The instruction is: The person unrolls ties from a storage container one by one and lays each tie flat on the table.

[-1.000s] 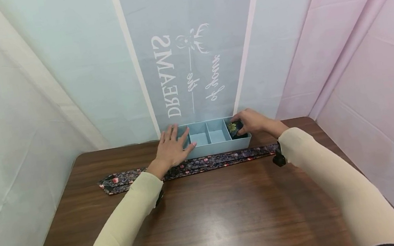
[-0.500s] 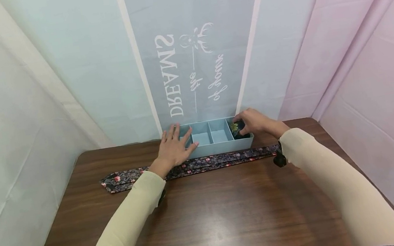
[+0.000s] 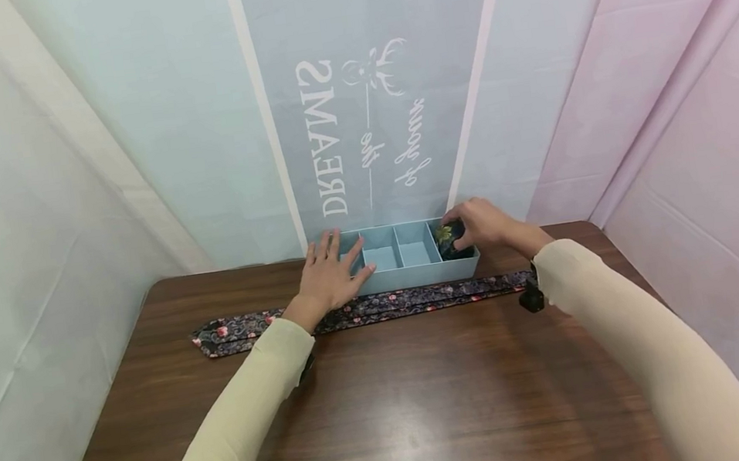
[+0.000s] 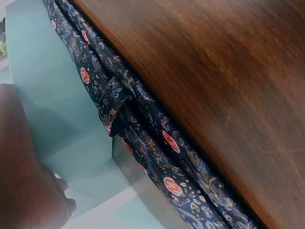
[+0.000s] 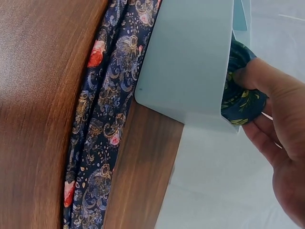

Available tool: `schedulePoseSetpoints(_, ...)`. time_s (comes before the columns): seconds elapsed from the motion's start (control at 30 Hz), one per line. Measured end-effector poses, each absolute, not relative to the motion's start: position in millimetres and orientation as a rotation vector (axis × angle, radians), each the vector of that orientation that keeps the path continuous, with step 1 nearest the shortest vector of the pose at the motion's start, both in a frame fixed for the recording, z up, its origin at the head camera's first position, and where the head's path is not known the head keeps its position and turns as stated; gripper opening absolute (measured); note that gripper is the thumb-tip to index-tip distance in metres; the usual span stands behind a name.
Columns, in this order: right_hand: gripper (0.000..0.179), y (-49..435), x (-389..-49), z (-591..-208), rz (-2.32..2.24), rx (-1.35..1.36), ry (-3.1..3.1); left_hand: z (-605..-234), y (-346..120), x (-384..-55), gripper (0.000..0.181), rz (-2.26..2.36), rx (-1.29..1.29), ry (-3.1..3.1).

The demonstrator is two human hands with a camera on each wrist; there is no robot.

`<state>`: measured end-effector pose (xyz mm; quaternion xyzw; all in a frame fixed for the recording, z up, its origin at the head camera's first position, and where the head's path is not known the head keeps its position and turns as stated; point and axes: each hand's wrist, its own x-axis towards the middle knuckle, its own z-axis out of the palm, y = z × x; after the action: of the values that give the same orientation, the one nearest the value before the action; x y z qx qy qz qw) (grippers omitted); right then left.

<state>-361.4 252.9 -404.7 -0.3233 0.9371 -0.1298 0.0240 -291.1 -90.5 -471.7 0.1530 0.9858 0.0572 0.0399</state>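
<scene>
A light blue box [image 3: 418, 276] with a row of compartments stands at the back of the table. My left hand [image 3: 327, 279] rests over its left end, fingers spread. In the rightmost compartment sits a rolled dark necktie [image 5: 245, 107] with a yellow-green leaf pattern. My right hand [image 3: 484, 223] pinches this roll between thumb and fingers; the roll stands partly above the box's rim in the right wrist view. A floral necktie [image 3: 386, 304] lies stretched out along the box's front, partly hidden under my left wrist.
The brown wooden table [image 3: 391, 391] extends toward me. Directly behind the box hangs a pale cloth backdrop [image 3: 392, 134] with printed lettering, and more cloth walls [image 3: 720, 176] close in both sides.
The head view has shifted slightly, so the scene sits a little further right. Both hands stay at the box, the right one still holding the rolled necktie.
</scene>
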Motion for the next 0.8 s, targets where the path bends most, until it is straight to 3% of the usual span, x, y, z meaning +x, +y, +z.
schedulePoseSetpoints(0.5,0.046,261.7,-360.4,-392.4,-0.521,-1.093,3.022,-470.4,-87.8,-287.8,0.077,0.127,0.474,3.032)
schedulePoseSetpoints(0.8,0.049,265.6,-359.7,-380.7,-0.630,-1.016,3.070,-469.8,-87.8,-284.2,0.076,0.140,0.481,3.058)
